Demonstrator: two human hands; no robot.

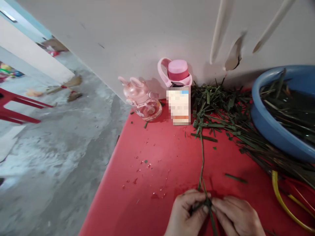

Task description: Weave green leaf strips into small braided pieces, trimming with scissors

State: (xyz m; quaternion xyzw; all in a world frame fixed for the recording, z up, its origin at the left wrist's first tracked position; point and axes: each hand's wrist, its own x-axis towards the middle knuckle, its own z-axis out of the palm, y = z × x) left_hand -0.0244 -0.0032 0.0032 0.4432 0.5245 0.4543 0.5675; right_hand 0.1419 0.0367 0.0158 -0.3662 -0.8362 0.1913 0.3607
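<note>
Near the front of the red tabletop (pixel 137 209), both hands meet around a dark green leaf strip (pixel 202 154). My left hand (pixel 187 214) is closed, pinching the strip between thumb and fingers. From the other side my right hand (pixel 238 214) is closed too, its fingertips on the same strip where it looks folded or knotted. The exact shape of the fold is partly hidden by the fingers. One stretch of the strip runs away from the hands toward a heap of cut leaves (pixel 211 98), and another end hangs down between the palms.
A blue basin (pixel 257 124) holding leaf strips in water stands at the right. Yellow-and-red handles (pixel 278 190) lie below it. Against the grey wall stand a pink clear bottle (pixel 147 108) and a pink-lidded tumbler (pixel 178 70). A red stool (pixel 19 101) is on the floor at left.
</note>
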